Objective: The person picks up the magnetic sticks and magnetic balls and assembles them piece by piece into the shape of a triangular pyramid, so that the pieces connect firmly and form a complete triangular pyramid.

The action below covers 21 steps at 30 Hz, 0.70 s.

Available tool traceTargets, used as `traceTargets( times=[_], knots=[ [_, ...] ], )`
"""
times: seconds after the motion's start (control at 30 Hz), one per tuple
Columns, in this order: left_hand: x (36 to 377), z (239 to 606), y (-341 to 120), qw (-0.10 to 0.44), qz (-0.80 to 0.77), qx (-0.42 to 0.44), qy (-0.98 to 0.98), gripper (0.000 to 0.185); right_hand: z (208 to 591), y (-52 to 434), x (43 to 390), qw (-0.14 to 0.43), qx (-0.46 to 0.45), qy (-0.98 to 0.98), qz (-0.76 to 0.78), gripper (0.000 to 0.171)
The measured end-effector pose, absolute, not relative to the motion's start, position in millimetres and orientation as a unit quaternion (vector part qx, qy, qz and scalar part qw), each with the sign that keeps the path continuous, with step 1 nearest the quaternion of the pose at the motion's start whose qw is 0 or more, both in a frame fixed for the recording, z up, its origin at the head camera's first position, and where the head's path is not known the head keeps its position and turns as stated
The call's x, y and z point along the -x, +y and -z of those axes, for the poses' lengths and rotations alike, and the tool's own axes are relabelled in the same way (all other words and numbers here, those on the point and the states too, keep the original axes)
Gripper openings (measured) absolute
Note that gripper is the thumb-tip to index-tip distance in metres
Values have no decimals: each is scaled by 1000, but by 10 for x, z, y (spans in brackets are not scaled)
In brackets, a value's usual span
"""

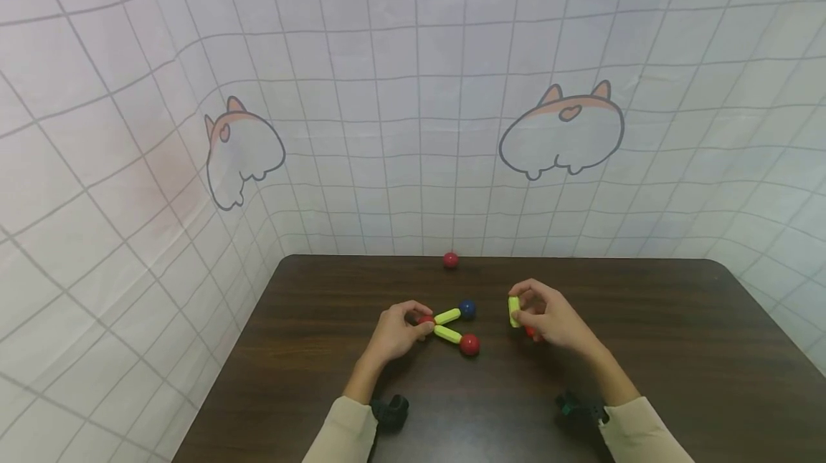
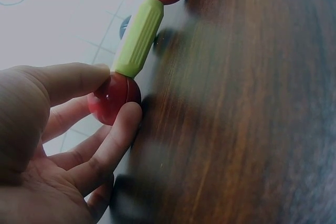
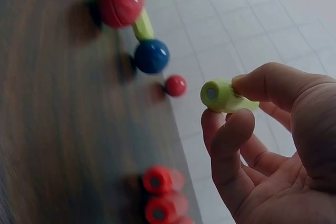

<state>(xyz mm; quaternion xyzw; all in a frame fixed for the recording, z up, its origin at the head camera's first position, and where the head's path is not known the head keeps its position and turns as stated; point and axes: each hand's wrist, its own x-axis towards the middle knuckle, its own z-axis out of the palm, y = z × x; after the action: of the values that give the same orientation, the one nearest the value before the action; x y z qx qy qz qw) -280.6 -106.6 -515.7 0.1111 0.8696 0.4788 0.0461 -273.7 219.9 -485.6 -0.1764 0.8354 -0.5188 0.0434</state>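
My left hand (image 1: 393, 332) pinches a red ball (image 2: 107, 100) between thumb and fingers, low over the table. Two yellow-green rods branch from that ball in a V. The farther rod (image 1: 448, 316) ends at a blue ball (image 1: 467, 309), the nearer rod (image 1: 448, 335) at another red ball (image 1: 470, 345). To the right, my right hand (image 1: 555, 318) holds a loose yellow-green rod (image 3: 226, 96) by thumb and fingertips, raised off the table. A grey round disc shows in that rod's end in the right wrist view.
Several red rods (image 3: 167, 207) lie side by side on the dark wooden table (image 1: 645, 348), partly hidden by my right hand in the head view. One more red ball (image 1: 450, 260) sits at the table's back edge. A white gridded curtain (image 1: 387, 126) hangs behind.
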Motion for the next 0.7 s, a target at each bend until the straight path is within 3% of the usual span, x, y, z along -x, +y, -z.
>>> traceTargets(
  times=[0.7],
  knots=[
    [2801,5163,-1081,50,-478,-116,869,19,4988,1576,2694,46,156,806,569,37]
  ],
)
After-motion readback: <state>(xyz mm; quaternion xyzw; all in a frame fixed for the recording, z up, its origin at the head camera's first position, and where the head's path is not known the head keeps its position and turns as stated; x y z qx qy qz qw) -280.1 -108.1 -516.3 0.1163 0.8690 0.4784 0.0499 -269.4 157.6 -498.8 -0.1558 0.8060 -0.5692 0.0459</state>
